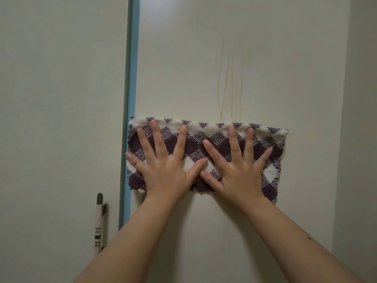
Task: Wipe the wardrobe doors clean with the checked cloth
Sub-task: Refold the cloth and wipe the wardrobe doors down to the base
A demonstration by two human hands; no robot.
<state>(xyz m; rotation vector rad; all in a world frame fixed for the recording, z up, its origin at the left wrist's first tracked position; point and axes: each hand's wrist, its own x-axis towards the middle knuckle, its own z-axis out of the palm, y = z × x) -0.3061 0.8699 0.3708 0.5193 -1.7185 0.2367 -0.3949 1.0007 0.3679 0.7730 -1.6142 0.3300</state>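
– pale wardrobe door (224, 58) fills the frame, blue strip (130, 99) left of centre. where's the checked cloth (195, 145)?
– mid-frame, flat on that door. left hand (165, 166) and right hand (238, 170) both press it, fingers straight and spread apart. yellowish streaks (230, 82) just above.

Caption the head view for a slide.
Left hand and right hand press purple-and-white checked cloth flat on pale wardrobe door below yellowish streaks.

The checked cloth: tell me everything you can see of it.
The checked cloth is a fluffy, towel-like weave in dark purple and cream checks, spread as a wide band. It lies flat against the right wardrobe door, its left end reaching the blue strip, below faint yellowish streaks. The left hand and right hand press it with spread fingers.
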